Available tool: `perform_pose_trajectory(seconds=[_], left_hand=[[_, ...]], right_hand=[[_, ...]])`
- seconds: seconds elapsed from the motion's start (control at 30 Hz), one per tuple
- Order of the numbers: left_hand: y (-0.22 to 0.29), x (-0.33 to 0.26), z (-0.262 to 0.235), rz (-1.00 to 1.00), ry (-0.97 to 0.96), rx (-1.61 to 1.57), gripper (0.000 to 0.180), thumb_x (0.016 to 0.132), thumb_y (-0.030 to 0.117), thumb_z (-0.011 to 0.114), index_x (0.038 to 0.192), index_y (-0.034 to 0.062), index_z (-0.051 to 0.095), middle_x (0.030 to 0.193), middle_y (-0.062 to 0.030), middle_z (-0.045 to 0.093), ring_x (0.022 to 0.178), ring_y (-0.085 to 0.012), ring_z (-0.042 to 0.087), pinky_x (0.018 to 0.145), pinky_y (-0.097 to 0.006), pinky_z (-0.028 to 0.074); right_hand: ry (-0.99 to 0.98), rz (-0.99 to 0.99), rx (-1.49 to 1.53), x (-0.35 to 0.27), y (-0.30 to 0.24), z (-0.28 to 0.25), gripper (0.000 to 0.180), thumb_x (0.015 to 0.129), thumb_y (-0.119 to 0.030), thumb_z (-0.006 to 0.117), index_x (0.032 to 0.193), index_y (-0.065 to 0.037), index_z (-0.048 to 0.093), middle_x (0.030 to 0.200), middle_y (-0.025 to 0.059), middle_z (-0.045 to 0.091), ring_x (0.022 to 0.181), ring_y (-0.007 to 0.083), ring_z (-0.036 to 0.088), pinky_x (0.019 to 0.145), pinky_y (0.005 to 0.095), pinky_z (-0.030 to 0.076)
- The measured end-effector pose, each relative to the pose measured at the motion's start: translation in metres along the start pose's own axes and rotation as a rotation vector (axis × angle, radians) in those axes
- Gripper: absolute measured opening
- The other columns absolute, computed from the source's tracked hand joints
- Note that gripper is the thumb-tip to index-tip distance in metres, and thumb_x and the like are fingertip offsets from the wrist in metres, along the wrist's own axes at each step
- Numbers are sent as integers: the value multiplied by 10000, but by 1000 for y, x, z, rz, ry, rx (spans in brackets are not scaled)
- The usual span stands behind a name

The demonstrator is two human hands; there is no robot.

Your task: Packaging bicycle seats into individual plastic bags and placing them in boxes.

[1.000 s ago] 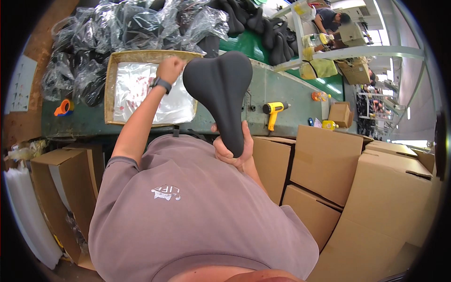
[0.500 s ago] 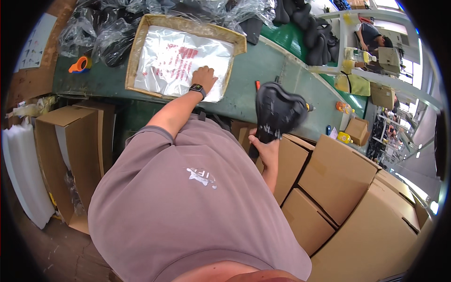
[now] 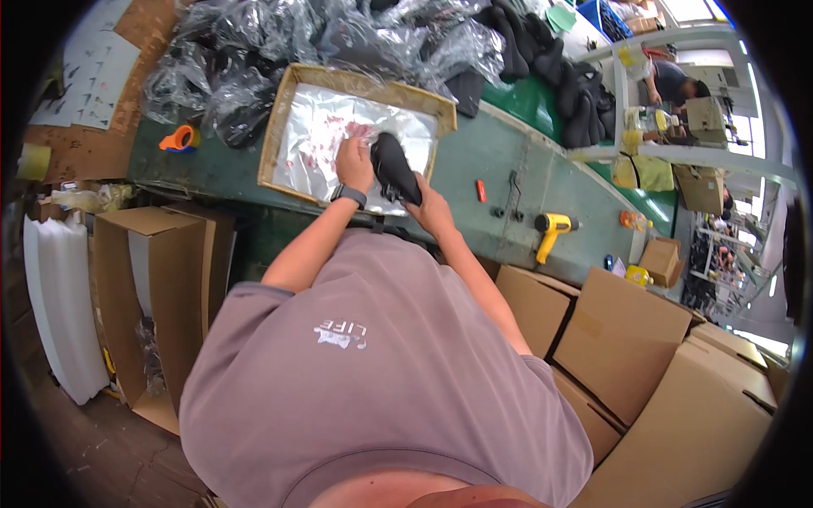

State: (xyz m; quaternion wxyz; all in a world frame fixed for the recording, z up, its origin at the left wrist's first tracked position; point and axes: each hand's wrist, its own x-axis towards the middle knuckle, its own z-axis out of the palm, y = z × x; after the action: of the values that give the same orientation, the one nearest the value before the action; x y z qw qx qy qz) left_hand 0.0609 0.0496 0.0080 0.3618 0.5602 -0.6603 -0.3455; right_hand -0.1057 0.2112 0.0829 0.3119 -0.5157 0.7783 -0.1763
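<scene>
A black bicycle saddle (image 3: pixel 392 167) is in my right hand (image 3: pixel 430 209), which grips it from below over the near right part of a shallow cardboard tray (image 3: pixel 284 127). The tray holds a stack of clear plastic bags (image 3: pixel 318 140) with red print. My left hand (image 3: pixel 354 161), a dark watch on its wrist, lies on the stack just left of the saddle, with its fingers curled on the top bag. The saddle's nose points toward the tray's far side and touches the bags.
The tray stands on a green bench (image 3: pixel 474 161). Bagged saddles (image 3: pixel 254 59) are heaped behind it and bare black saddles (image 3: pixel 559 76) lie farther right. Also there: an orange tape dispenser (image 3: pixel 179 138), a yellow drill (image 3: pixel 550 230), cardboard boxes (image 3: pixel 627 356), white foam sheets (image 3: pixel 55 305) and another person (image 3: pixel 673 80).
My right hand has brought the saddle down from chest height to the tray, beside my left hand. The left hand has stayed on the bags and its fingers have curled.
</scene>
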Motion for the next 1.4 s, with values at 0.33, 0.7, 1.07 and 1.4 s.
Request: perform_pose_trajectory(seconds=[0.33, 0.7, 1.07, 1.4], left_hand=[[111, -65, -223, 33, -333, -776, 155, 1117, 151, 615, 1043, 51, 708, 1203, -127, 723, 1195, -305, 690, 1077, -453, 537], [129, 102, -157, -561, -202, -1287, 345, 1033, 303, 753, 1316, 112, 708, 1288, -83, 721, 1242, -210, 681, 1004, -402, 595], [93, 257, -40, 135, 457, -309, 385, 1155, 179, 622, 1480, -28, 606, 1347, -147, 747, 900, -148, 639, 803, -337, 557], [153, 160, 84, 707, 227, 1009, 336, 993, 327, 805, 1315, 231, 789, 1647, -126, 579, 1541, -404, 453, 1323, -698, 177]], right_hand=[[-276, 294, 1178, 2, -53, -61, 920, 1071, -160, 731, 1785, -149, 151, 1001, 213, 766, 599, 250, 706, 497, 383, 560], [210, -743, 226, -1, -151, -155, 403, 1042, -63, 674, 1442, -20, 695, 1368, 208, 715, 1284, 397, 655, 1097, 462, 535], [203, 273, 492, -23, 163, -115, 471, 1011, -250, 780, 1406, -4, 712, 1106, 189, 821, 1010, 319, 803, 909, 433, 619], [556, 486, 348, 223, 419, -289, 728, 987, -342, 795, 1561, 35, 553, 1373, 280, 724, 1270, 405, 717, 1093, 497, 559]])
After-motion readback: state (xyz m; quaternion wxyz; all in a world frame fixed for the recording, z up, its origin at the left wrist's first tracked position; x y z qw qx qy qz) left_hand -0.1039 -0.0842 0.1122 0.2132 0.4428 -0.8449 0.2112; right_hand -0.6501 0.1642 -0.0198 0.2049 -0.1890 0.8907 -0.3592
